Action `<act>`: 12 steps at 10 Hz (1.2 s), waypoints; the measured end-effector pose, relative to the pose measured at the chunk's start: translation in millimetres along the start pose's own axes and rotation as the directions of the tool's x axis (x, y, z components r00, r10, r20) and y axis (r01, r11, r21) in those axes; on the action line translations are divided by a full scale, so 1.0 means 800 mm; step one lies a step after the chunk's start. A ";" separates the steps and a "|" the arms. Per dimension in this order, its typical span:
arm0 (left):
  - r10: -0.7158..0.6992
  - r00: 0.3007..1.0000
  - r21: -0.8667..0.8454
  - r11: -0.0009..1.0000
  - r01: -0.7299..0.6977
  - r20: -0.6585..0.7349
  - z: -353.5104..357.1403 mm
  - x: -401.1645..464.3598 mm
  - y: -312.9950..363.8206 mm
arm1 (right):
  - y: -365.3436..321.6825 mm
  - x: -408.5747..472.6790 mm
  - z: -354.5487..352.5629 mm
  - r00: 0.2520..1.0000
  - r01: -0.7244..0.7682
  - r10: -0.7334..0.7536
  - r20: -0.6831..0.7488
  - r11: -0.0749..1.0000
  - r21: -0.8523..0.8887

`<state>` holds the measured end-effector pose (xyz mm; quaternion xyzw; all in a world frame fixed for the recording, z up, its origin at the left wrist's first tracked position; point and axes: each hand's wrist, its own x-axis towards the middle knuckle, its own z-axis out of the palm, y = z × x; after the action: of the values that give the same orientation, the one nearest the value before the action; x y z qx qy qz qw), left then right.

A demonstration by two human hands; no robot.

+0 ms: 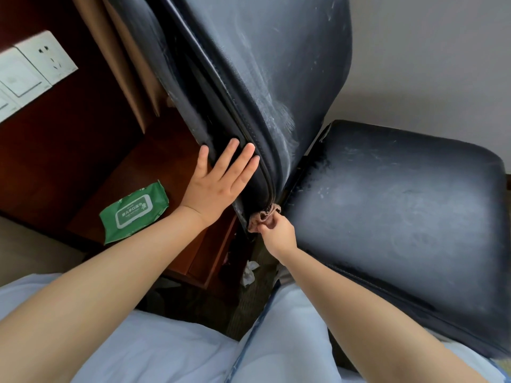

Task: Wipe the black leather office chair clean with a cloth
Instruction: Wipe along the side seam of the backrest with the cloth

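The black leather office chair fills the upper and right view, its backrest (249,64) rising at centre and its seat (401,205) to the right, both streaked with pale dust. My left hand (218,183) lies flat with straight fingers against the backrest's side edge. My right hand (276,230) pinches a small brownish cloth (262,217) bunched against the backrest's lowest corner, where it meets the seat.
A green pack of wet wipes (132,214) lies on a dark wooden table (166,167) at left. White wall sockets (41,59) sit on the wooden panel beyond it. A crumpled white tissue (250,272) lies on the carpet below. My knees in light blue trousers (276,341) fill the bottom.
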<state>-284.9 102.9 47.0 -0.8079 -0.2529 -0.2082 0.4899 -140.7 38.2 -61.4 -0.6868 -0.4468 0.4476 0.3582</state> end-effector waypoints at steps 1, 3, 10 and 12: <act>0.010 1.000 -0.014 1.000 -0.010 0.012 -0.007 0.001 0.001 | 0.007 -0.005 -0.005 0.998 -0.060 0.061 0.006 0.991 -0.118; 0.061 0.998 -0.007 0.998 -0.061 0.004 -0.012 -0.002 0.005 | 0.006 -0.032 0.017 0.954 0.215 -0.170 -0.246 0.963 0.165; 0.014 0.999 0.020 1.000 -0.014 0.034 -0.004 0.000 0.007 | -0.017 0.004 0.004 0.961 -0.223 0.222 0.163 0.975 -0.011; 0.053 0.995 0.054 0.997 -0.058 0.089 -0.020 0.005 0.000 | -0.047 -0.021 -0.017 0.982 -0.191 0.179 0.066 0.916 0.352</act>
<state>-283.2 89.7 56.3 -0.8087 -0.2572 -0.1517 0.5068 -142.5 34.3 -18.4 -0.6424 -0.2970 0.5641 0.4253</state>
